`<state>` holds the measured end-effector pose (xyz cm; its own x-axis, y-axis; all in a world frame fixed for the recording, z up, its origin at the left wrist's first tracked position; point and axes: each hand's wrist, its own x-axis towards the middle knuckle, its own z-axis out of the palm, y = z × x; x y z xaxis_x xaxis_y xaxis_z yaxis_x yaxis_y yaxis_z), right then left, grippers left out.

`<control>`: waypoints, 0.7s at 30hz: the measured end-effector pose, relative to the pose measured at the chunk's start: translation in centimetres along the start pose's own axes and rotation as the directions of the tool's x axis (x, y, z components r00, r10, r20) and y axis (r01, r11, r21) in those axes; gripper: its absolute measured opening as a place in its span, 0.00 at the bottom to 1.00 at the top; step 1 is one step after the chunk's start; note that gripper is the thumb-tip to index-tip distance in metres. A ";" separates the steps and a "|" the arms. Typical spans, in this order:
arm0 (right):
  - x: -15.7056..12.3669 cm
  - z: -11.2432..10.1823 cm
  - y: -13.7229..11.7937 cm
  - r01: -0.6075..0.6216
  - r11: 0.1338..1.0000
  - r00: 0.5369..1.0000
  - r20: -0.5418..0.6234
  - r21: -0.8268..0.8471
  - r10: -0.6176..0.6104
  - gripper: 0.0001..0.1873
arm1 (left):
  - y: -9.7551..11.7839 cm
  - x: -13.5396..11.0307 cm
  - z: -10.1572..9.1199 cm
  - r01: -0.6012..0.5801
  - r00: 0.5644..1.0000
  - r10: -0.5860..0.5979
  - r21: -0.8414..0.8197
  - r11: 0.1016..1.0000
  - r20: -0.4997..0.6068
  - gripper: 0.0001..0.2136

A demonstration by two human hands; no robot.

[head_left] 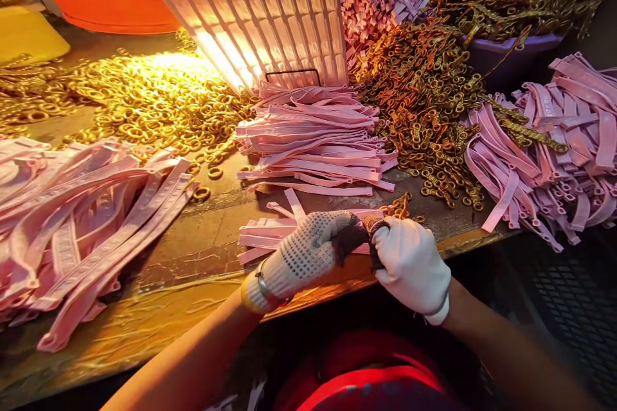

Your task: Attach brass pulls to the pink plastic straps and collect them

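My left hand (308, 250), in a dotted knit glove with darkened fingertips, and my right hand (412, 263), in a white glove, meet at the table's front edge. Both are closed in a pinch on a small brown metal piece (372, 223) held between them over a short stack of pink straps (263, 234). The fingertips hide most of that piece. A few loose brass fittings (398, 207) lie just behind my hands.
A neat pile of pink straps (313, 144) lies behind, more straps (81, 218) at left and at right (554, 141). Gold rings (144, 103) cover the left back; a brown heap of metal fittings (424, 96) fills the right back. A slatted white crate (260, 6) and purple tub (506, 54) stand behind.
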<state>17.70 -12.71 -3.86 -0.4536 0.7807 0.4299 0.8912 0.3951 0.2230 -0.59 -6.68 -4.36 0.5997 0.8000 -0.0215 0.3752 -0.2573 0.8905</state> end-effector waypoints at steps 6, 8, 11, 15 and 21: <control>-0.9 1.6 -0.2 -0.033 0.998 0.992 -0.126 -0.048 0.026 0.11 | -1.8 0.0 1.0 -0.057 0.988 0.074 -0.122 0.991 0.136 0.16; -1.3 2.0 -0.2 -0.023 1.000 0.998 -0.066 -0.010 0.022 0.09 | -2.2 -0.5 1.8 -0.054 0.993 0.054 0.002 0.999 0.109 0.15; -1.9 2.5 -0.3 -0.070 0.997 0.997 0.035 0.026 0.069 0.09 | -3.0 -1.3 3.0 -0.051 0.998 0.036 0.265 0.963 0.060 0.09; -1.9 1.8 -0.2 -0.126 0.988 0.988 0.103 0.089 0.116 0.10 | -3.6 -1.3 3.5 -0.052 0.997 0.057 0.108 0.993 -0.047 0.09; 0.8 -0.6 1.4 -0.260 0.933 0.764 0.644 0.248 0.042 0.19 | -2.0 -1.3 3.3 -0.004 0.998 -0.002 -0.089 0.996 -0.065 0.14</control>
<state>18.55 -11.80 -2.70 -0.3066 0.9248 -0.2253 0.9507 0.2858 -0.1205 0.20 -8.95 -7.60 0.5515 0.8342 0.0063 0.3082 -0.2108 0.9277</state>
